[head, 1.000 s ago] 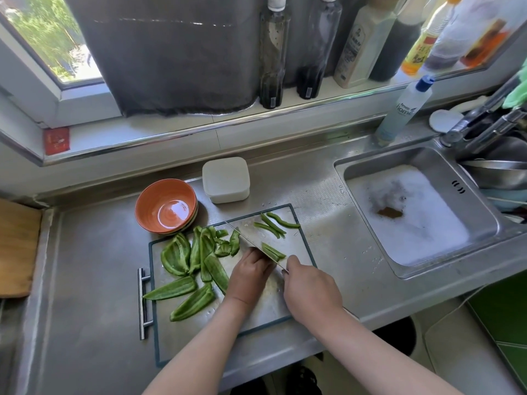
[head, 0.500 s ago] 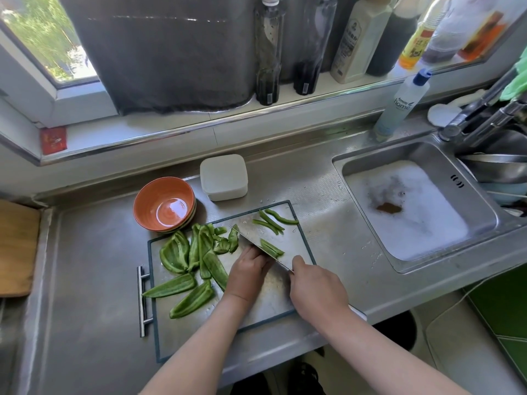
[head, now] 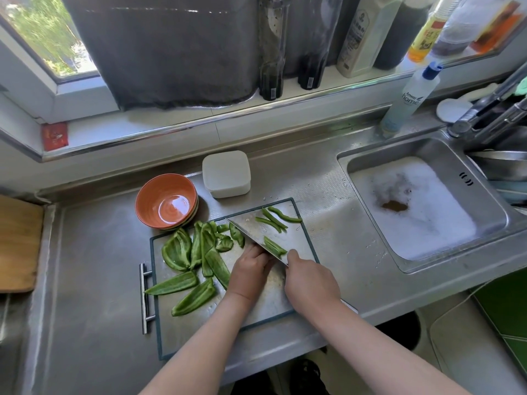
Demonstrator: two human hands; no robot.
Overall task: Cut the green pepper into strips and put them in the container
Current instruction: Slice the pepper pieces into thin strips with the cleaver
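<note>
The right hand (head: 310,283) grips the knife (head: 252,235) by the handle, the blade edge down on the cutting board (head: 185,332). The left hand (head: 251,269) rests against the blade's left face with its fingers curled; whether it holds a piece cannot be told. Cut strips (head: 273,220) lie right of the blade and uncut pepper pieces (head: 194,252) lie left of it. The white container (head: 226,173) stands behind the board, lid on.

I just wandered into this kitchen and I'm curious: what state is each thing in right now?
orange bowl, upright, empty.
white container, lid on.
sink, full of foam.
pepper pieces, uncut, left of blade.
pepper strips, cut, right of blade.
knife, gripped by right hand, blade over cutting board.
left hand, fingers curled beside blade.
</note>
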